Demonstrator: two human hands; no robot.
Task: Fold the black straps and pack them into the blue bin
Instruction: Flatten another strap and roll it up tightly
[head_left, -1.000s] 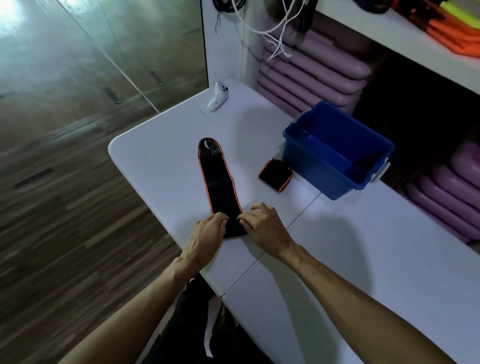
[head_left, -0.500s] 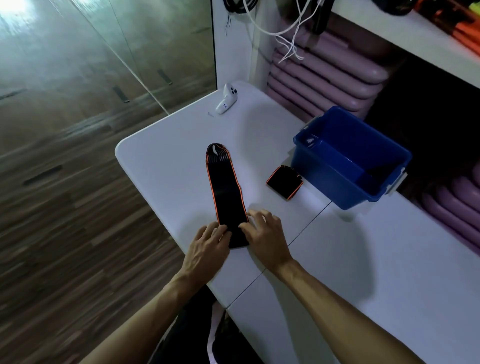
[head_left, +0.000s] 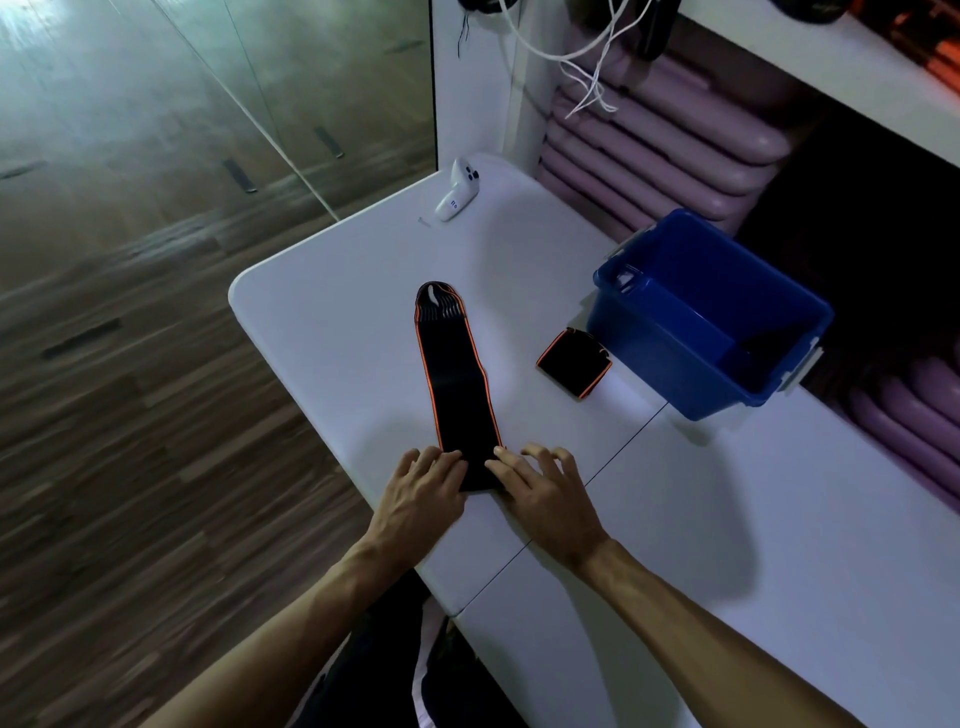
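Note:
A long black strap (head_left: 457, 384) with orange edging lies flat on the white table (head_left: 332, 322), stretched away from me. My left hand (head_left: 421, 499) and my right hand (head_left: 540, 493) rest with spread, fairly straight fingers on the strap's near end, one at each side, pressing it onto the table. A second black strap (head_left: 574, 364) lies folded into a small square beside the blue bin (head_left: 660, 364). The bin stands to the right; a dark shape lies low in its far right corner.
A white handheld controller (head_left: 458, 196) lies at the table's far edge. Stacked purple mats (head_left: 665, 130) fill the space behind the table, under a white shelf. White cords (head_left: 587, 78) hang above them. The table's left edge drops to a wooden floor.
Both hands have gone from curled over the strap's near end to flattened fingers on it. The camera view shifted; the strap itself stays stretched out.

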